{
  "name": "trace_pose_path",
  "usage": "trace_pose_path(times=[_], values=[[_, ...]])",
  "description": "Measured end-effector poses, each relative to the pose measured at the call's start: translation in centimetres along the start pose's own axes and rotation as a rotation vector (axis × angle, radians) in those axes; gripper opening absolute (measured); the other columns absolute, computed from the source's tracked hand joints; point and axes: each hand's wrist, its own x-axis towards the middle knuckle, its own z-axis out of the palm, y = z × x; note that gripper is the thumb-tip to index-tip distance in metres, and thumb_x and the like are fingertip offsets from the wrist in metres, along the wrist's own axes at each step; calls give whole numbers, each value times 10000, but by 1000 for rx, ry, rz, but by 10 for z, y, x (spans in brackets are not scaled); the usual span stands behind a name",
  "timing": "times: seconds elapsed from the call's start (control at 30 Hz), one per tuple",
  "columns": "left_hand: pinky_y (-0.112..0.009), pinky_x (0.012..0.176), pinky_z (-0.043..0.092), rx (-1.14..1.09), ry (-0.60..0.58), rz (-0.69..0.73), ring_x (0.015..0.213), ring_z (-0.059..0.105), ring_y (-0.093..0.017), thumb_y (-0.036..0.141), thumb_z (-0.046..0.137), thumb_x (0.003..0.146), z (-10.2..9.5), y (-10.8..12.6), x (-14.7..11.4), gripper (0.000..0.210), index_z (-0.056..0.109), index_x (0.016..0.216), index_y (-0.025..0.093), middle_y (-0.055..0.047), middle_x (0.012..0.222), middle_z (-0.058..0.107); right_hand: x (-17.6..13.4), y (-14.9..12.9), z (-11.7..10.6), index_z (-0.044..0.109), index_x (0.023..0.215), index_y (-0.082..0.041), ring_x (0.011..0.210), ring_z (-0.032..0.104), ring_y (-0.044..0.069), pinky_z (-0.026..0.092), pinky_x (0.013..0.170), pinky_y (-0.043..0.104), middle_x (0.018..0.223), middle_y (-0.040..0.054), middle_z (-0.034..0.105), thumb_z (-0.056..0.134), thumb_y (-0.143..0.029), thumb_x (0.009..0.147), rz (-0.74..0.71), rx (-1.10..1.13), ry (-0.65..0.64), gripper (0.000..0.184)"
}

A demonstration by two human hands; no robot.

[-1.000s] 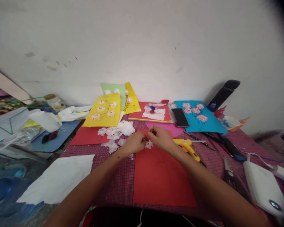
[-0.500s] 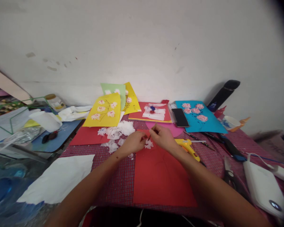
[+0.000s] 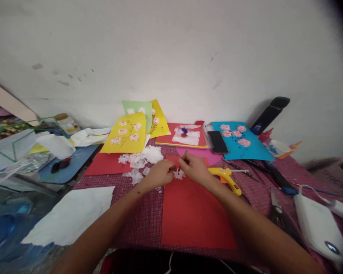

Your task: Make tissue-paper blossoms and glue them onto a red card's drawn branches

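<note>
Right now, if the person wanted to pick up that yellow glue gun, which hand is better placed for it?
Probably the right hand. The glue gun lies just beside it on the checked cloth, with nothing between. The left hand sits across the white paper flower and would have to cross over the right.

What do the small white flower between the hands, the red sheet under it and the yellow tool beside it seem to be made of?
White flower: probably thin tissue paper, matte, with crumpled, ragged edges.
Red sheet: likely card or craft paper, flat, matte, with straight cut edges.
Yellow tool: seemingly a hard plastic glue gun, smooth and slightly glossy.
Both hands, left and right, pinch the flower.
</note>
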Motion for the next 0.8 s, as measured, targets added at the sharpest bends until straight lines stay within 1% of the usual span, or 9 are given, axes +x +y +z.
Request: trace_pose_path(times=[0.13,0.3,0.53,0.8], values=[[-320,799,491,57,-36,33,879,640,-215,107,483,750,0,2,-3,297,714,916,190,-65,894,703,1,3,4,621,716,-182,561,572,143,323,527,237,648,35,674,505,-242,871,3,-21,-31,203],[-336,829,497,125,-74,39,913,640,-228,111,484,769,1,4,-4,309,707,966,195,-78,903,683,0,1,2,627,705,-181,559,581,145,323,520,239,652,37,683,507,-237,869,7,-17,-50,211],[-323,844,494,147,-111,50,935,639,-222,116,500,783,3,6,-3,282,710,952,198,-77,925,683,0,2,0,599,708,-189,593,593,146,366,552,238,693,32,694,519,-259,864,52,37,-17,189],[-318,800,497,203,-119,90,901,633,-220,113,499,782,4,5,-2,255,696,921,194,-69,898,676,1,2,-1,561,681,-197,581,576,152,345,543,244,647,17,661,508,-298,864,75,44,10,216]])
